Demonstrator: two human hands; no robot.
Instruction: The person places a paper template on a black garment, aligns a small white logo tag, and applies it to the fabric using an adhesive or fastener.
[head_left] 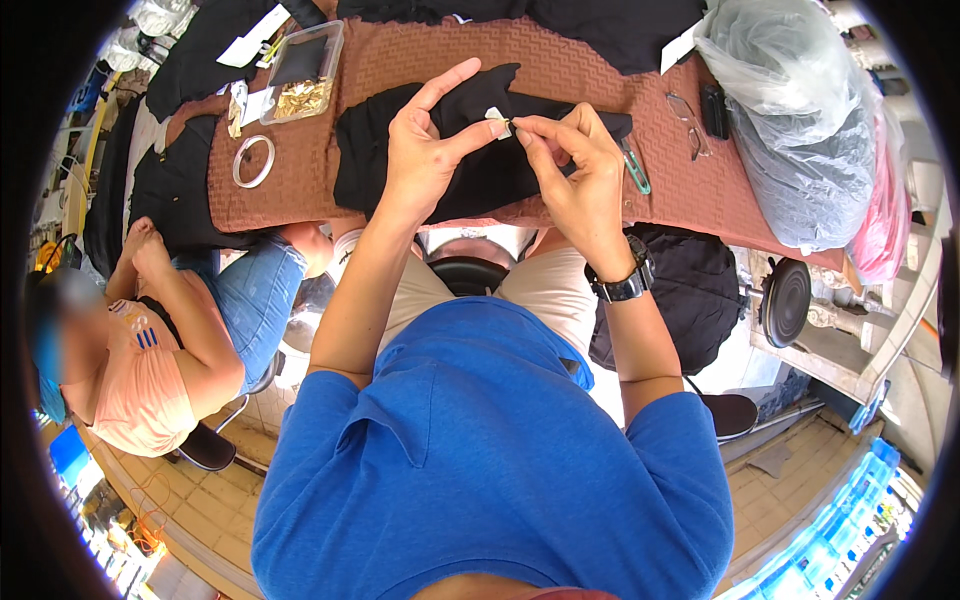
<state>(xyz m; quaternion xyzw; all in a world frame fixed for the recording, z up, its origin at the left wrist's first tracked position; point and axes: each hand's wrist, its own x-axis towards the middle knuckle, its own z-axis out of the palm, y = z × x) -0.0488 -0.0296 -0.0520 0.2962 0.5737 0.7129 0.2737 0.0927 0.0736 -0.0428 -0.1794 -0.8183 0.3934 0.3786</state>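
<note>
Above the black garment point(365, 140) on the table, my two hands meet at a small white tag point(493, 113). My left hand point(425, 155) has its index finger stretched up and away, while its thumb tip presses at the tag; its other fingers are mostly hidden. My right hand point(575, 150) pinches with thumb and index finger beside the tag, at a tiny gold-coloured piece point(508, 124) too small to make out fully. Right of the garment lies a pair of green thread snips point(637, 172).
A clear plastic box point(334, 60) holds gold-coloured pieces; a white ring point(253, 162) lies nearby. Eyeglasses point(692, 125) and a black case point(715, 110) lie at right, beside a large stuffed plastic bag point(800, 130). Another person point(165, 350) sits at left, hands together.
</note>
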